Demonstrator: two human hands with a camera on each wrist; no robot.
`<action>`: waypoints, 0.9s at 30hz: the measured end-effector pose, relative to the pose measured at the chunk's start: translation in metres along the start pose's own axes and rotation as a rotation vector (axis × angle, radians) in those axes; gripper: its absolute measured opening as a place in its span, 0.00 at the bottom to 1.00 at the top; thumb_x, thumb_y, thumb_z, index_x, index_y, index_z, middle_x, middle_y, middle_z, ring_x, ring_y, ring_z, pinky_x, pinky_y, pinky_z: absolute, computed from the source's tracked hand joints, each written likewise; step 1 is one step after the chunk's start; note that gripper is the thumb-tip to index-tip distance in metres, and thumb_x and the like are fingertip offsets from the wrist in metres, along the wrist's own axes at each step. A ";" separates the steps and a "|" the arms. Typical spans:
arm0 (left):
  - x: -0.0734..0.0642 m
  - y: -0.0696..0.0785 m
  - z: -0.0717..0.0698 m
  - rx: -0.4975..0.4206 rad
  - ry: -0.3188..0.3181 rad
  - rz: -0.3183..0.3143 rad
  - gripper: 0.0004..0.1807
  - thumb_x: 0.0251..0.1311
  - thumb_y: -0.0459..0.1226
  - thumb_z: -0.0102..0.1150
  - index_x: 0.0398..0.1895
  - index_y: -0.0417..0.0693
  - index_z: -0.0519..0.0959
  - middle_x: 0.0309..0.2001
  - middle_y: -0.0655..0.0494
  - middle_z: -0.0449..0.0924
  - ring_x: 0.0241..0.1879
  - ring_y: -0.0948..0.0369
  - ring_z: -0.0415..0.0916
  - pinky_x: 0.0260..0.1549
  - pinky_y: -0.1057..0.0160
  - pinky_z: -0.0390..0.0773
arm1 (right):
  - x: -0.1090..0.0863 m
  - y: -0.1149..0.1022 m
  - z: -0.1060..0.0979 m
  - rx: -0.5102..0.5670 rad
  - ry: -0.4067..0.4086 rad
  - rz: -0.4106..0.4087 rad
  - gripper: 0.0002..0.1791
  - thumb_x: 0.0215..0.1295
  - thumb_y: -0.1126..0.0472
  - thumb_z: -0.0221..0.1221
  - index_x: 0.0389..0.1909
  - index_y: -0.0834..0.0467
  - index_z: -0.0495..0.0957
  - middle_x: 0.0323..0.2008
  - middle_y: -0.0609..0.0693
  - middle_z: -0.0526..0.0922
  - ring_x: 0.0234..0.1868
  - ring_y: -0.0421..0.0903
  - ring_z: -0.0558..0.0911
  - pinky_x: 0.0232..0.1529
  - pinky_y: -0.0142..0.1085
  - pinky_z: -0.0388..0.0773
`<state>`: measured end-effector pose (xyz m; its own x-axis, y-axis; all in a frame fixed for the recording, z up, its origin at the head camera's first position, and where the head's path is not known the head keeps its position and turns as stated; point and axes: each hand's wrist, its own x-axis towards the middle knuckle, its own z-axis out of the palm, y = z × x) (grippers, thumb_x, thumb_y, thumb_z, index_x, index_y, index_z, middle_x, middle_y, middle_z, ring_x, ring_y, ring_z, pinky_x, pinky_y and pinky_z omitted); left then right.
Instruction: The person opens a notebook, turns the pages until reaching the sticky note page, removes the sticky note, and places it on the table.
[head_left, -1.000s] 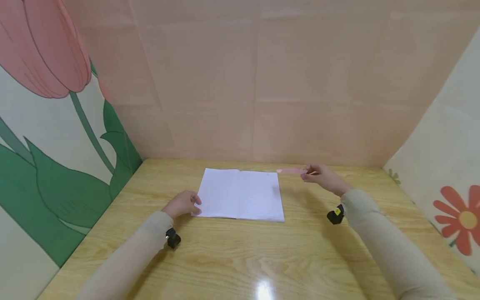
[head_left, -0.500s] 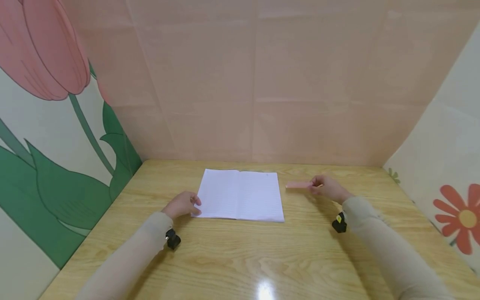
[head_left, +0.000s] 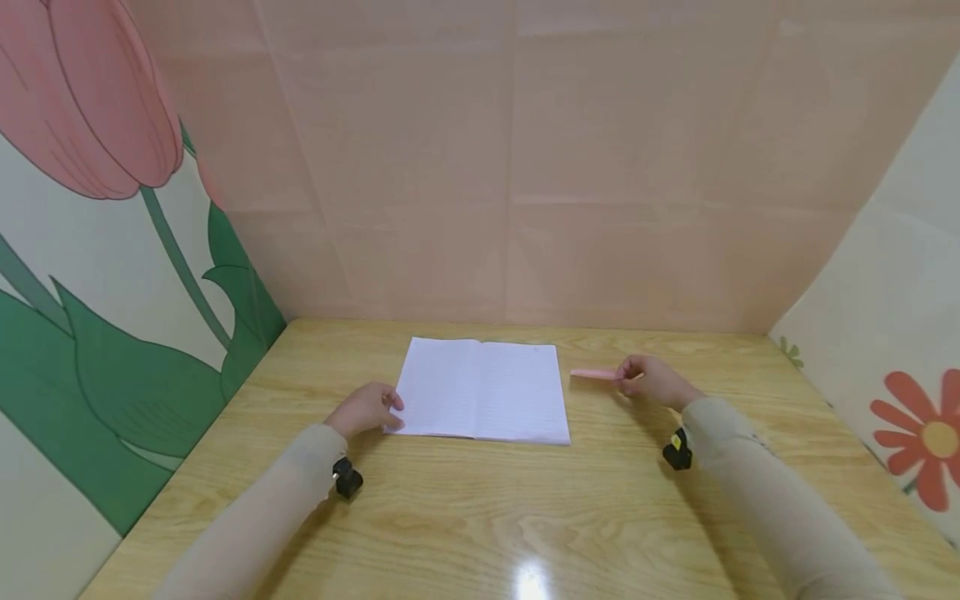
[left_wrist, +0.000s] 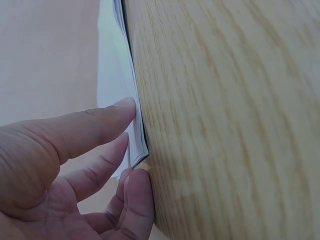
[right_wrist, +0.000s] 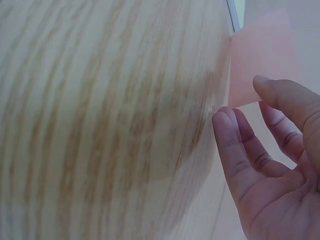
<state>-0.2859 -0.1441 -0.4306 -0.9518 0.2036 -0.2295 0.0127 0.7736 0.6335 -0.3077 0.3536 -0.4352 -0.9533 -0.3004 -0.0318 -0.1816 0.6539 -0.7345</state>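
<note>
An open notebook [head_left: 517, 392] with white lined pages lies flat on the wooden table. My left hand [head_left: 363, 407] rests at its lower left corner. In the left wrist view, the thumb [left_wrist: 107, 122] lies on the page near the edge, while other fingers touch the table beside the corner. Right of the notebook, my right hand [head_left: 654, 380] pinches a thin pink slip of paper [head_left: 594, 374] between thumb and fingers. Its free end points toward the notebook, just above the table and apart from the pages. The right wrist view shows the slip's [right_wrist: 262, 55] broad face.
The wooden table [head_left: 480, 525] extends in front of the notebook and to both sides. A plain pinkish backdrop [head_left: 510, 167] stands along the back edge. Flower-printed panels [head_left: 180, 367] border the left and right sides. Both wrists carry small black cameras [head_left: 347, 479].
My right hand has come down and toward me with the pink slip, from the notebook's upper right corner to beside its right edge. The slip now shows edge-on. My left hand stays put.
</note>
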 end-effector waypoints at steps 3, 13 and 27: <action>-0.001 0.000 0.000 0.001 0.000 0.002 0.11 0.49 0.32 0.70 0.35 0.42 0.79 0.34 0.52 0.76 0.29 0.58 0.70 0.33 0.63 0.69 | 0.000 -0.001 0.001 -0.029 0.000 0.002 0.08 0.63 0.67 0.60 0.39 0.67 0.74 0.37 0.57 0.78 0.36 0.46 0.72 0.38 0.35 0.69; 0.001 0.000 0.000 -0.012 -0.007 -0.011 0.10 0.50 0.31 0.69 0.36 0.42 0.79 0.34 0.52 0.76 0.29 0.59 0.70 0.33 0.64 0.69 | -0.002 -0.002 0.001 -0.039 -0.002 -0.035 0.12 0.61 0.65 0.64 0.39 0.68 0.74 0.37 0.59 0.79 0.39 0.47 0.74 0.38 0.33 0.69; 0.001 -0.001 0.000 -0.010 -0.002 0.007 0.11 0.49 0.31 0.70 0.35 0.41 0.79 0.31 0.53 0.75 0.26 0.60 0.70 0.30 0.65 0.69 | -0.007 -0.007 0.000 -0.044 -0.051 0.027 0.22 0.57 0.56 0.68 0.43 0.68 0.73 0.41 0.59 0.77 0.41 0.46 0.73 0.42 0.35 0.69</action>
<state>-0.2870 -0.1445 -0.4314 -0.9510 0.2105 -0.2267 0.0165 0.7663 0.6422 -0.2997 0.3514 -0.4299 -0.9447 -0.3164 -0.0866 -0.1672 0.6916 -0.7026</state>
